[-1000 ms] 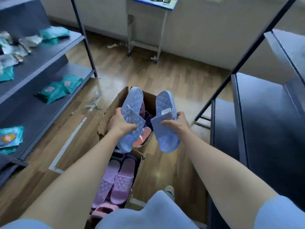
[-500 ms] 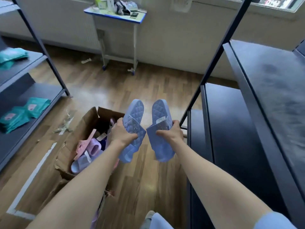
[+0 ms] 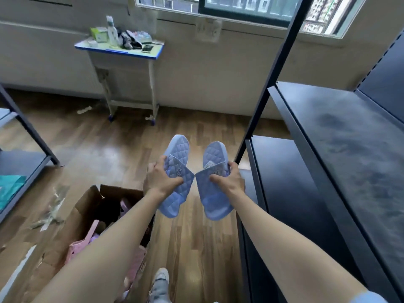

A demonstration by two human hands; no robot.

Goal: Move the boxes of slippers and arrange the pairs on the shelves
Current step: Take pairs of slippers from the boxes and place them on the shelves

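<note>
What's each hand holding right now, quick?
Left hand: closed, holding the left slipper by its strap.
Right hand: closed, holding the right slipper by its strap.

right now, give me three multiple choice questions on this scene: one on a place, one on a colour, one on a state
1. Where is the cardboard box?
A) on the floor, at lower left
B) on the right shelf
C) on the desk

2. What colour is the held pair of slippers?
A) pink
B) green
C) light blue

3. What is the left hand doing?
A) hanging open
B) gripping one slipper
C) pressing on the box

Answers:
1 A, it stands open on the wooden boards.
2 C, both quilted soles are light blue.
3 B, it is wrapped round one slipper, as the right hand is round the other.
</note>
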